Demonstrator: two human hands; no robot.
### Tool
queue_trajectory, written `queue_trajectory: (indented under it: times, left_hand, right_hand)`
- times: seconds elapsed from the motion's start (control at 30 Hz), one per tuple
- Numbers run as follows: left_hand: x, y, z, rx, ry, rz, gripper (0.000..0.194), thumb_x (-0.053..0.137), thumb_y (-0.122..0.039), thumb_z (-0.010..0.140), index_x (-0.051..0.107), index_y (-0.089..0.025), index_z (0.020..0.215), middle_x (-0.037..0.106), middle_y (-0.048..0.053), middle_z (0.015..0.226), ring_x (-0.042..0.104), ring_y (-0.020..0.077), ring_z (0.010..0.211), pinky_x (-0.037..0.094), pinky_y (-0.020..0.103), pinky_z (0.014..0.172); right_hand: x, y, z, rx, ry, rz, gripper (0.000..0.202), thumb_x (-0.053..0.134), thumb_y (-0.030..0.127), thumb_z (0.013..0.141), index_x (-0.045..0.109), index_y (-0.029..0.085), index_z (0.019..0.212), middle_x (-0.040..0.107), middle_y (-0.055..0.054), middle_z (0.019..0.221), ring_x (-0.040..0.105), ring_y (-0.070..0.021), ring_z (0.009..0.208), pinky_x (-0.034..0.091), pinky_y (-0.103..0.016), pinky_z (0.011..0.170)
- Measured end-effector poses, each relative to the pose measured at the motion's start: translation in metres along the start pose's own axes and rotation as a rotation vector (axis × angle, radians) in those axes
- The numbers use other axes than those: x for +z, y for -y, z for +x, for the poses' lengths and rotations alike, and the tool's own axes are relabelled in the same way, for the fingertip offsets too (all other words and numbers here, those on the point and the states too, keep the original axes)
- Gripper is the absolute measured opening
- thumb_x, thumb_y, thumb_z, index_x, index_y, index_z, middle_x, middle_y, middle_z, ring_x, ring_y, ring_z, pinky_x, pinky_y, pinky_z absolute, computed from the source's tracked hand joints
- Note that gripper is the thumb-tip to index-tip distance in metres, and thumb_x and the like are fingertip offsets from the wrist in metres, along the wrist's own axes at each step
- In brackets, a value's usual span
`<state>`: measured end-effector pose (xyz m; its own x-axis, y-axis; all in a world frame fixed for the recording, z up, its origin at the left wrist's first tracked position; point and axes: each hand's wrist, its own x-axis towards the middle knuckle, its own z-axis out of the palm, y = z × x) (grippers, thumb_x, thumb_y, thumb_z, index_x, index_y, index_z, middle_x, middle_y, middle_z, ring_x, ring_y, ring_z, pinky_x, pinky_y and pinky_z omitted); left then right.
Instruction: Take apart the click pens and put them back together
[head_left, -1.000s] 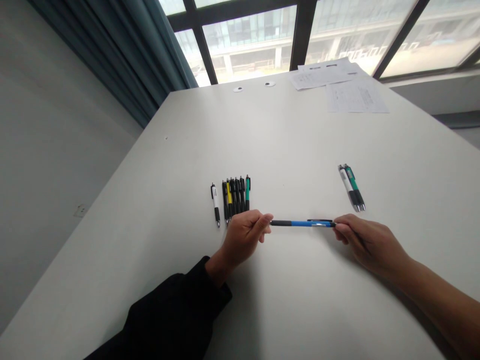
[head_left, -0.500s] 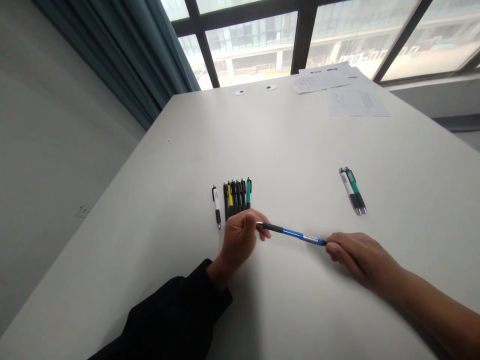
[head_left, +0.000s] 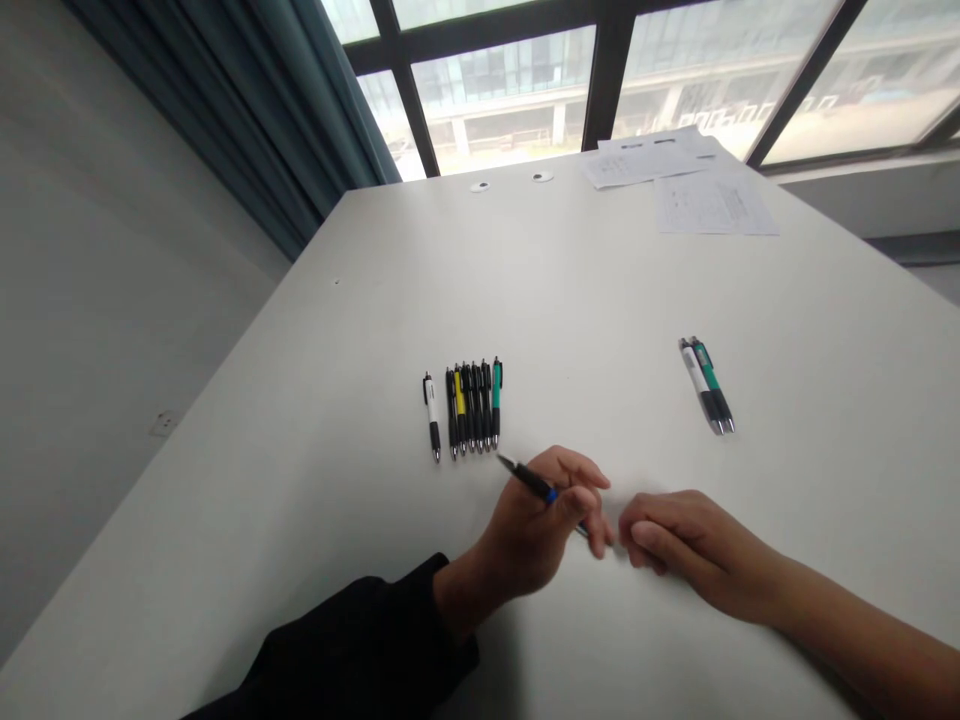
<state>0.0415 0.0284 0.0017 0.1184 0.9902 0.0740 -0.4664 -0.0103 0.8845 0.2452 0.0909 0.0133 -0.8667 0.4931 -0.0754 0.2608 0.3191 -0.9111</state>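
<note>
The fingers (head_left: 577,468) of the left hand (head_left: 529,530) are closed around the blue pen (head_left: 534,482), with the index and other fingertips reaching out loosely beyond it. The right hand (head_left: 694,550) has its fingers curled shut just beside those fingertips; whether they touch the pen's far end is hidden.

Half a second ago the pen stretched between both hands with its blue barrel in plain view. Now the barrel is mostly covered by the left hand, and the dark grip and pointed tip slant up toward the row of pens (head_left: 473,410). The hands have drawn together, the left one shifting right and the right one shifting left. The row's lower ends, covered before, now show their small shiny tips.

The row lies side by side: slim, smooth black barrels, one yellow, and a green one at the right end, all with clips. A white pen (head_left: 431,405) with a dark grip lies just left of it. Well to the right, a white-and-green pair (head_left: 706,385) lies slanted, close together. The surface (head_left: 570,300) is smooth, pale and matte; thin, flat papers (head_left: 712,200) overlap at its far edge, and the curtain (head_left: 247,100) hangs in deep blue-grey folds.
</note>
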Motion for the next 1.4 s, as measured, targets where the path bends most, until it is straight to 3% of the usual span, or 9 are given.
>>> queue_trajectory:
  times: [0.07,0.2,0.33,0.57,0.9,1.0,1.17,1.3,1.4]
  left_hand:
    - [-0.001,-0.005,-0.002,0.02,-0.016,0.226,0.043,0.053,-0.061,0.096,0.052,-0.018,0.104,0.046,-0.009,0.06,0.039,0.0057,0.043,0.038,0.02,0.048]
    - [-0.003,-0.013,-0.004,0.199,0.133,1.098,0.046,0.04,-0.061,0.1,0.055,-0.017,0.102,0.06,0.002,0.08,0.053,0.0141,0.065,0.041,0.025,0.058]
    - [-0.003,-0.009,-0.003,0.475,0.23,1.629,0.031,0.048,-0.04,0.104,0.059,-0.018,0.084,0.061,0.003,0.078,0.053,0.0171,0.07,0.038,0.028,0.059]
    - [-0.007,-0.006,-0.002,0.568,0.225,1.602,0.023,0.052,-0.032,0.103,0.063,-0.016,0.092,0.064,0.001,0.075,0.057,0.016,0.067,0.042,0.028,0.062]
    - [-0.011,0.003,-0.005,0.344,0.234,1.511,0.037,0.039,-0.039,0.107,0.064,-0.016,0.092,0.068,0.003,0.072,0.062,0.0162,0.06,0.044,0.028,0.053]
    - [-0.013,0.003,-0.004,0.332,0.209,1.511,0.039,0.039,-0.04,0.107,0.064,-0.016,0.09,0.069,0.004,0.074,0.063,0.016,0.061,0.046,0.028,0.054]
    - [-0.015,0.002,-0.003,0.344,0.197,1.504,0.037,0.041,-0.04,0.106,0.065,-0.016,0.092,0.069,0.004,0.075,0.063,0.0158,0.063,0.047,0.027,0.056]
    - [-0.015,0.002,-0.002,0.316,0.199,1.5,0.036,0.043,-0.039,0.106,0.065,-0.016,0.091,0.069,0.004,0.076,0.063,0.0153,0.063,0.047,0.027,0.057]
    - [-0.015,0.002,-0.002,0.32,0.203,1.49,0.036,0.043,-0.039,0.106,0.066,-0.015,0.092,0.069,0.004,0.076,0.064,0.0158,0.064,0.048,0.027,0.058]
  right_hand:
    - [-0.002,-0.002,-0.001,-0.002,-0.014,0.053,0.045,0.037,0.051,0.105,0.059,0.019,0.084,0.061,-0.001,0.071,0.055,-0.0123,0.06,0.043,-0.024,0.059]
    - [-0.006,-0.004,-0.004,-0.075,-0.112,0.076,0.056,0.038,0.068,0.098,0.059,0.019,0.081,0.058,-0.001,0.068,0.052,-0.0134,0.058,0.04,-0.026,0.056]
    - [-0.007,-0.004,-0.004,-0.031,-0.206,-0.072,0.045,0.04,0.049,0.105,0.058,0.019,0.075,0.056,0.001,0.061,0.051,-0.012,0.055,0.039,-0.025,0.054]
    - [-0.006,-0.003,-0.002,-0.018,-0.224,-0.247,0.033,0.049,0.032,0.103,0.059,0.02,0.074,0.061,0.002,0.06,0.054,-0.0103,0.052,0.042,-0.022,0.054]
    - [-0.004,-0.011,-0.006,-0.104,-0.298,-0.305,0.006,0.056,0.026,0.099,0.06,0.022,0.099,0.07,-0.001,0.078,0.063,-0.0125,0.063,0.049,-0.023,0.06]
    - [-0.004,-0.01,-0.004,-0.061,-0.307,-0.248,0.016,0.061,0.03,0.096,0.058,0.021,0.11,0.072,-0.003,0.083,0.065,-0.0148,0.069,0.052,-0.026,0.064]
    - [-0.005,-0.007,-0.002,-0.048,-0.267,-0.25,0.016,0.05,0.027,0.102,0.062,0.021,0.094,0.066,-0.003,0.077,0.06,-0.014,0.065,0.047,-0.025,0.061]
    - [-0.005,-0.007,-0.002,0.033,-0.277,-0.149,0.02,0.06,0.034,0.097,0.056,0.021,0.112,0.06,0.001,0.073,0.054,-0.013,0.058,0.045,-0.023,0.052]
    - [-0.005,-0.008,-0.002,0.046,-0.271,-0.2,0.014,0.055,0.034,0.1,0.059,0.021,0.098,0.061,-0.001,0.074,0.056,-0.014,0.063,0.046,-0.026,0.059]
